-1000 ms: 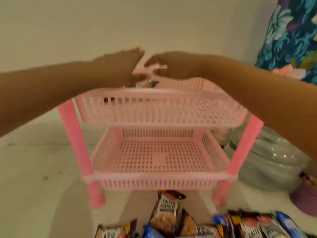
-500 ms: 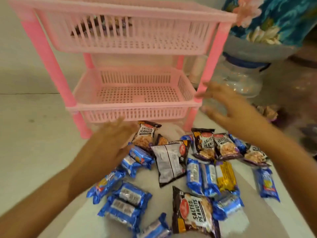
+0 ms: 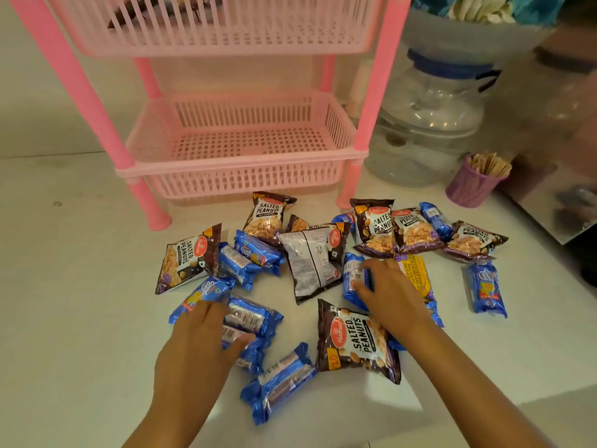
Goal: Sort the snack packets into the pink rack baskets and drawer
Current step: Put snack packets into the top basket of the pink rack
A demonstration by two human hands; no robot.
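Observation:
The pink rack stands at the back, its lower basket (image 3: 239,168) bare inside; a dark packet (image 3: 129,17) shows through the slats of the upper basket (image 3: 226,40). On the white surface in front lie several salted peanut packets (image 3: 355,341), blue biscuit packets (image 3: 277,381) and one yellow packet (image 3: 415,273). My left hand (image 3: 200,337) grips a blue biscuit packet (image 3: 248,318) at the lower left of the pile. My right hand (image 3: 391,295) curls its fingers on another blue biscuit packet (image 3: 352,273) near the middle.
A large clear water jar (image 3: 426,124) stands right of the rack. A purple cup of wooden sticks (image 3: 471,185) sits in front of it. A flowered cloth hangs at the top right. White wall lies behind the rack.
Both hands came down from the top of the rack to the pile of packets. The view tilted down with them, and each hand now closes on a blue packet.

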